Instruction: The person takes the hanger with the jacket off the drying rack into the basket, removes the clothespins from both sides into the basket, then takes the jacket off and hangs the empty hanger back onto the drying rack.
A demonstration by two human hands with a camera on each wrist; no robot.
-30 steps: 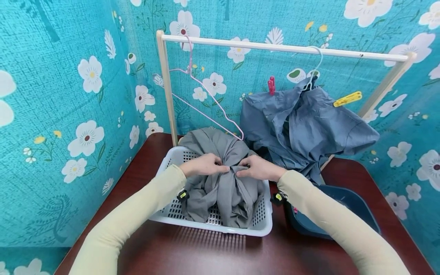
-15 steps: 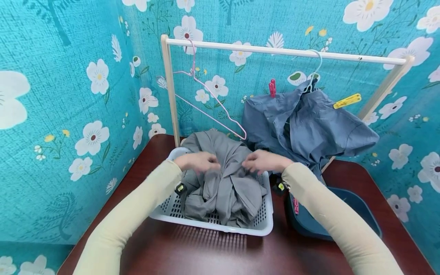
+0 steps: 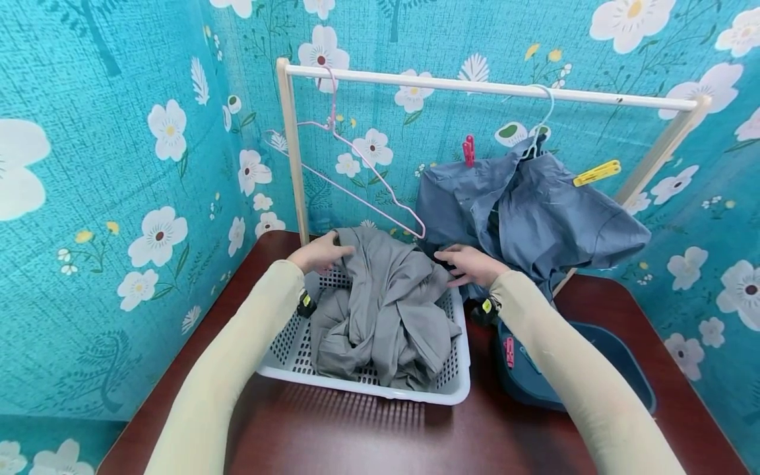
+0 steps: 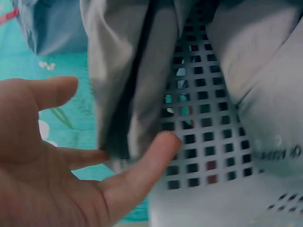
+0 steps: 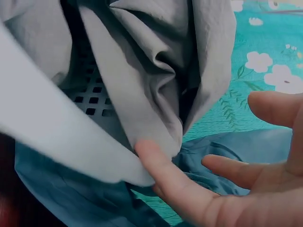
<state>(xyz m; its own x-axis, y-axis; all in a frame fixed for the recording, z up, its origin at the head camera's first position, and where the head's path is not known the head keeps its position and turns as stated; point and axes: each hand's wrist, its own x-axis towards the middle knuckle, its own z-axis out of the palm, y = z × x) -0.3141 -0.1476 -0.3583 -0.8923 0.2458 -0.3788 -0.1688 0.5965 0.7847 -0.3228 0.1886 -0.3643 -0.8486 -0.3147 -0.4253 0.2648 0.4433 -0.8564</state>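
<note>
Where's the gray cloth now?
In the head view, the gray cloth is mostly bunched in the white basket, left of the blue tub; its far part lies between the left hand and right hand.

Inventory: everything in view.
rack: 1, pale, behind basket
pink hanger: 1, pink, rack's left
aqua hanger: 1, aqua, rack's right
garment: 1, slate, on aqua hanger
red peg: 1, red, on garment
yellow peg: 1, yellow, on garment
basket: 1, white, on table
gray cloth: count unclear, gray, in basket
bin: 1, navy, table's right
pink peg: 1, pink, in bin
blue items: count unclear, blue, in bin
table: 1, maroon, below
backdrop: unclear, teal floral, behind
wrist devices: 2, black, wrists
sleeves: 2, cream, arms
left hand: 1, at gray cloth
right hand: 1, basket's back right
</note>
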